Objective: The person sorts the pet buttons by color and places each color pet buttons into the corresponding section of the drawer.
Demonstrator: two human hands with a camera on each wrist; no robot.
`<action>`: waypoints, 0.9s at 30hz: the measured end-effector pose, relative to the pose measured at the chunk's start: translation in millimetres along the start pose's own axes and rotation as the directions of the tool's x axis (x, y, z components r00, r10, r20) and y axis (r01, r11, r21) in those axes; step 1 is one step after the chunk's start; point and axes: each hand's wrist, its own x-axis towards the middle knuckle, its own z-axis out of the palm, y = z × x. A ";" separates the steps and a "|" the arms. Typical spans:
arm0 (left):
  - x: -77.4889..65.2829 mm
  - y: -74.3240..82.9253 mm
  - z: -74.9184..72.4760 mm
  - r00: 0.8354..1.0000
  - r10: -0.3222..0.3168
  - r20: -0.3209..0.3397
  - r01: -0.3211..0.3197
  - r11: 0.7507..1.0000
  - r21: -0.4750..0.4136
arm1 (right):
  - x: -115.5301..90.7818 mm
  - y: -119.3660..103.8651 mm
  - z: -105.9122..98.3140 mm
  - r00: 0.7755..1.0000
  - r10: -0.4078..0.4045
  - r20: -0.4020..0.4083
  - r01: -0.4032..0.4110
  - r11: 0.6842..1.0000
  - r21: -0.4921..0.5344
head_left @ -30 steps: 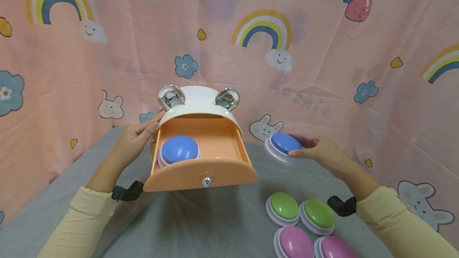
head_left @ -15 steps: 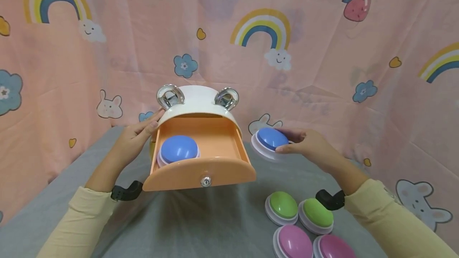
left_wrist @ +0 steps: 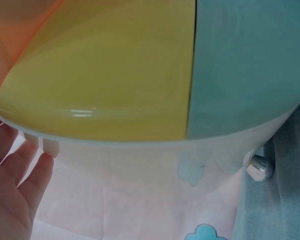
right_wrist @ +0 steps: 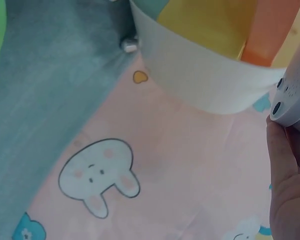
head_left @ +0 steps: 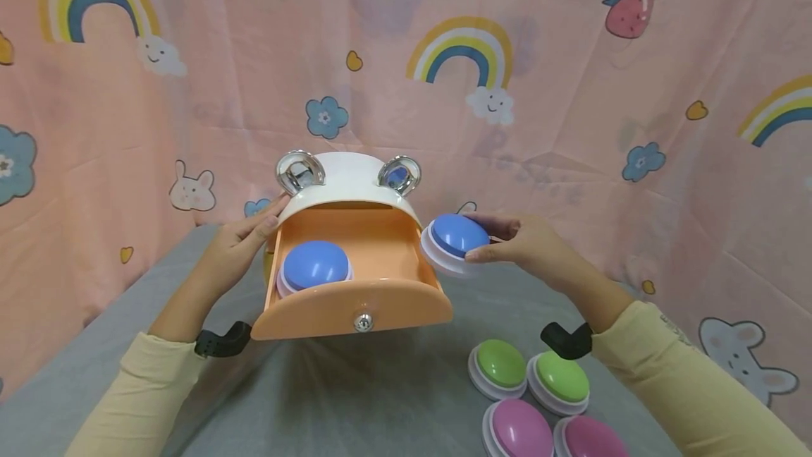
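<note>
In the head view my right hand (head_left: 531,247) grips a blue domed push button (head_left: 459,234) by its edge, thumb in front and fingers behind. The button is held tilted beside the right wall of a pulled-out orange drawer (head_left: 355,307). Its white base (right_wrist: 295,97), with small holes, shows in the right wrist view. Another blue push button (head_left: 315,264) sits in the drawer's left part. The drawer belongs to a small white cabinet (head_left: 349,173) with two chrome ears. My left hand (head_left: 240,249) rests with extended fingers against the cabinet's left side; its fingertips (left_wrist: 45,165) touch the white shell.
Two green push buttons (head_left: 501,364) and two pink ones (head_left: 522,429) lie on the grey cloth (head_left: 355,393) at front right. A patterned pink curtain (head_left: 558,90) hangs behind the cabinet. Yellow and teal panels (left_wrist: 115,75) show in the left wrist view.
My right hand has carried the blue push button leftward and slightly up, from right of the cabinet to the drawer's right edge. The left hand and the drawer have stayed in place.
</note>
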 end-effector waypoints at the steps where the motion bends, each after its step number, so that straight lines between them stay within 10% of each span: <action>1: -0.1 0.1 -0.2 1.000 -0.002 0.002 0.002 1.000 0.000 | 0.6 -1.7 1.3 1.000 -0.001 0.002 0.001 1.000 0.001; 27: -0.8 -1.1 -1.0 1.000 -0.017 0.009 0.017 1.000 0.003 | 26.1 -26.5 34.1 0.996 -0.071 0.048 0.069 0.997 0.046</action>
